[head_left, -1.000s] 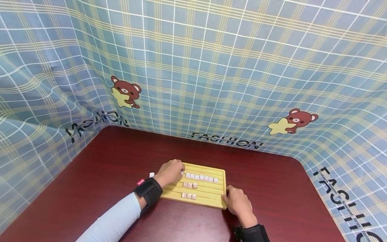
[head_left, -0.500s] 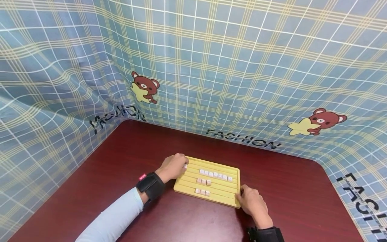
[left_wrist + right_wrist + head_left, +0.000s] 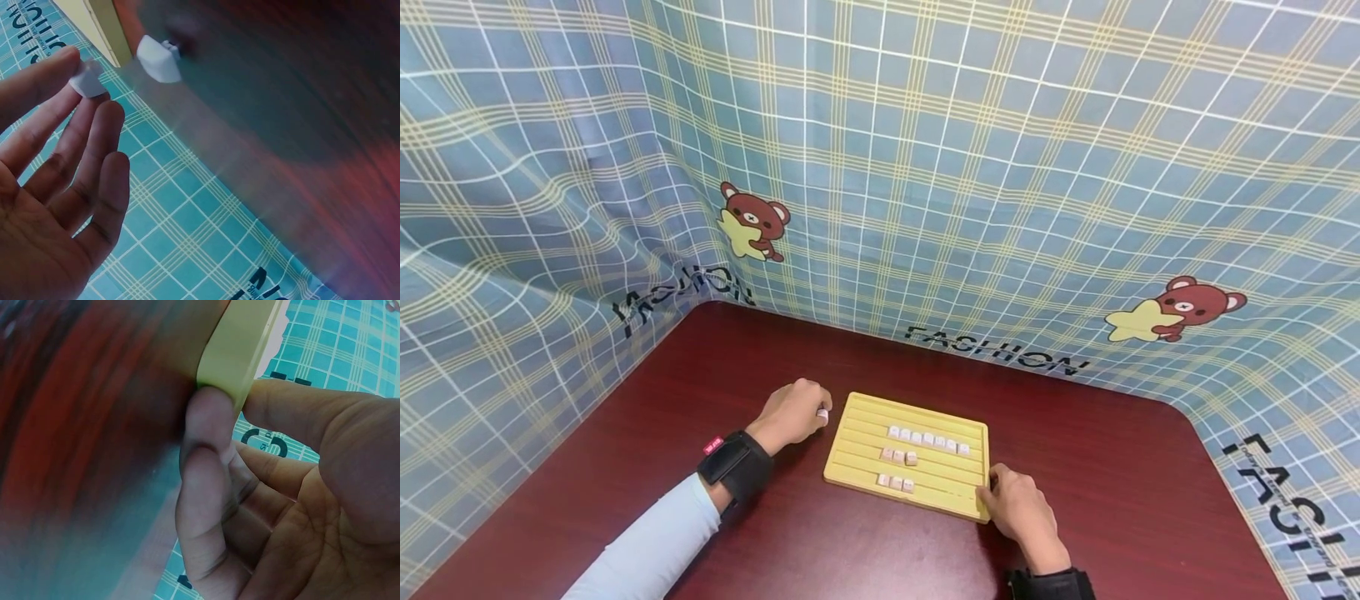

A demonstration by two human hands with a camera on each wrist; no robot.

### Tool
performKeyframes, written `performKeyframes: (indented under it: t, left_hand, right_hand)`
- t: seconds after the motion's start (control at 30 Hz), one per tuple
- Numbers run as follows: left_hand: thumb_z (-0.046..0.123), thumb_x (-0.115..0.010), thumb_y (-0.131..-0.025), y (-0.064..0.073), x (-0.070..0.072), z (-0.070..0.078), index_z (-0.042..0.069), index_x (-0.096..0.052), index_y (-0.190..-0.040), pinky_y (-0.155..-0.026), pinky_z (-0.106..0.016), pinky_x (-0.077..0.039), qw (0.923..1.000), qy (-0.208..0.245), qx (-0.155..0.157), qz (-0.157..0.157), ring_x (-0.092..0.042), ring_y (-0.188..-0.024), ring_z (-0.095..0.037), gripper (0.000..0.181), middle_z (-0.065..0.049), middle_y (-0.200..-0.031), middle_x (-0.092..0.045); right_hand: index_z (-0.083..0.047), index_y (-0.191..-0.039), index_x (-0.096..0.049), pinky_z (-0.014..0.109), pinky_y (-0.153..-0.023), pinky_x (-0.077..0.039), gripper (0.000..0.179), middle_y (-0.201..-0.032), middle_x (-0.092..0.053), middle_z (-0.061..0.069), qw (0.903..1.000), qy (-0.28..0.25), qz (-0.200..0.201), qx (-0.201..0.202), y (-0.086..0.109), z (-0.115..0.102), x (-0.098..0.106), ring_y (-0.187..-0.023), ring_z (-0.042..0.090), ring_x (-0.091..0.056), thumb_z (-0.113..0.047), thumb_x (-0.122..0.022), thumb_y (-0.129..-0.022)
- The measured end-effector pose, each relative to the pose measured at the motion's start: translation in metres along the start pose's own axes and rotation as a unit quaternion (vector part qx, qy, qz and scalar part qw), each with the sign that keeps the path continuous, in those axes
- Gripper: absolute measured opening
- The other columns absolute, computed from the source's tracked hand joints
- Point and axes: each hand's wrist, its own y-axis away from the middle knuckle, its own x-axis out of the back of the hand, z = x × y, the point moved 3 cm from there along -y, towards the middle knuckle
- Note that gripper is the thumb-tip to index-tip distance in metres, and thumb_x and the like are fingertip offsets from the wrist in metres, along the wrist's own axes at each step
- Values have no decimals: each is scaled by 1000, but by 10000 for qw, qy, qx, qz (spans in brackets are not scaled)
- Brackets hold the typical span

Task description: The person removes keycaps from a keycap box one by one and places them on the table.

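My left hand (image 3: 793,414) is off the left edge of the yellow ridged tray (image 3: 857,475). Its thumb and index finger pinch a white keycap (image 3: 87,83), while the other fingers stay loosely bent. Another white keycap (image 3: 159,59) sits on the table near that hand in the left wrist view; the hand blocks it in the head view. Across the tray, a long row of white keycaps (image 3: 928,440) stands above two short rows, one of pinkish keycaps (image 3: 898,457) and one of pale keycaps (image 3: 897,483). My right hand (image 3: 1021,507) grips the tray's near right corner (image 3: 234,356) between thumb and fingers.
The dark red tabletop (image 3: 760,533) surrounds the tray. Blue checked cloth (image 3: 880,208) with bear prints hangs along the back and both sides of the table.
My left hand has moved left from over the tray to beyond its left edge, carrying the keycap. The right hand keeps hold of the tray corner. The head view has shifted.
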Motion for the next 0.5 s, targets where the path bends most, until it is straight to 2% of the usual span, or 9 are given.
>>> performKeyframes:
  t: [0.1,0.2,0.33,0.5]
  left_hand:
    - [11,-76,-83,0,-1,-2,11,-76,-94,-63,-28,-49,10000,4,11,-14,-63,-73,-12,11,-4,-95,-72]
    - [10,-77,-82,1,-2,-2,10,-76,-92,-65,-30,-49,9999,28,-122,4,-63,-73,-14,10,-4,-94,-72]
    - [11,-79,-80,2,-6,-2,11,-76,-88,-76,-39,-47,9997,-102,-221,70,-65,-76,-16,9,-1,-90,-72]
    - [9,-78,-79,4,-10,-5,13,-75,-82,-97,-56,-39,9999,-75,-149,40,-65,-82,-19,6,1,-86,-72]
  right_hand:
    - [-9,-113,-62,37,-58,-42,28,-78,-57,1,10000,-3,74,21,0,1,1,-69,19,-54,-26,-64,-91]
    - [-10,-113,-63,37,-57,-42,27,-78,-57,1,9999,-27,109,25,1,2,2,-69,19,-54,-26,-64,-91]
    - [-9,-115,-62,36,-58,-41,28,-78,-57,1,10000,-45,73,42,1,1,2,-69,19,-54,-26,-64,-92]
    - [-8,-114,-62,37,-58,-42,29,-80,-58,2,9999,-29,83,54,0,0,0,-70,19,-55,-26,-65,-91]
